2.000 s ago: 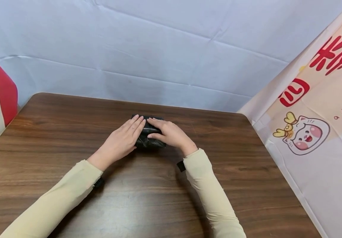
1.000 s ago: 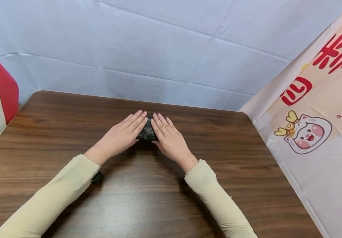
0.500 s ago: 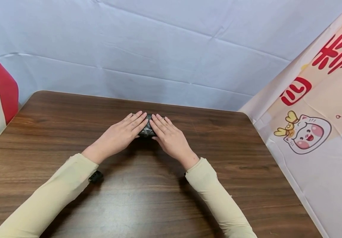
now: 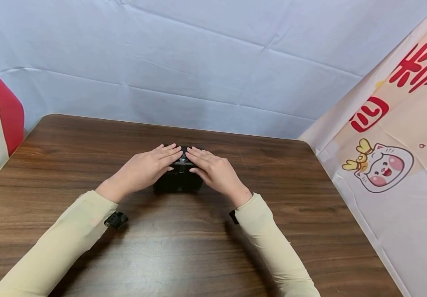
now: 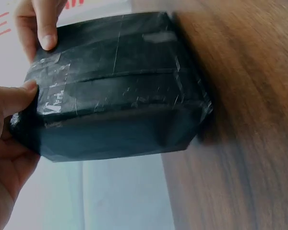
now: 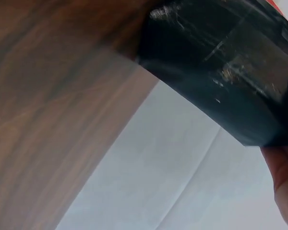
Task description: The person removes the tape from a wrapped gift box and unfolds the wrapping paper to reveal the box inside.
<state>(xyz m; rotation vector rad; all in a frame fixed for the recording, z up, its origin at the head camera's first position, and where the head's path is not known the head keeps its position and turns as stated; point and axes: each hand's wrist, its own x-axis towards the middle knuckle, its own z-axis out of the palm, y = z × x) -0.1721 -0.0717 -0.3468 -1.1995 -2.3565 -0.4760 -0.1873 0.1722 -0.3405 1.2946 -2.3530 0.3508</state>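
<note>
Near the far edge of the desk (image 4: 169, 243), here's the black package (image 4: 178, 182), and both hands are on it! The head view has the left hand (image 4: 141, 169) at one side and the right hand (image 4: 218, 170) at the other, fingers laid over the top, thumbs down by the near face, fingertips almost meeting in the middle. The pale cloth (image 4: 213, 62) hangs behind, the printed banner (image 4: 388, 140) off to the right. From up here I can't tell whether the whole underside sits on the wood.

Over to the left wrist view, and this settles the grip: both thumbs are pressed to the taped face, and the left hand's fingers curl round the edge, so that's a proper hold. Crinkled clear tape (image 5: 55, 96) shines close to the thumbs, and the package's far end lies right by the desk, though contact is hard to call.

Now the right wrist view: blurry stuff, the package filling the upper corner, scuffed and creased, with the right hand's fingers tucked in at its edge. Only part of that hand shows.

My read? This is a handling step, the package gripped and steadied between two hands. The next move, I'd say, calls for an even squeeze from both sides, so those smooth, shiny faces don't slip or tip.
</note>
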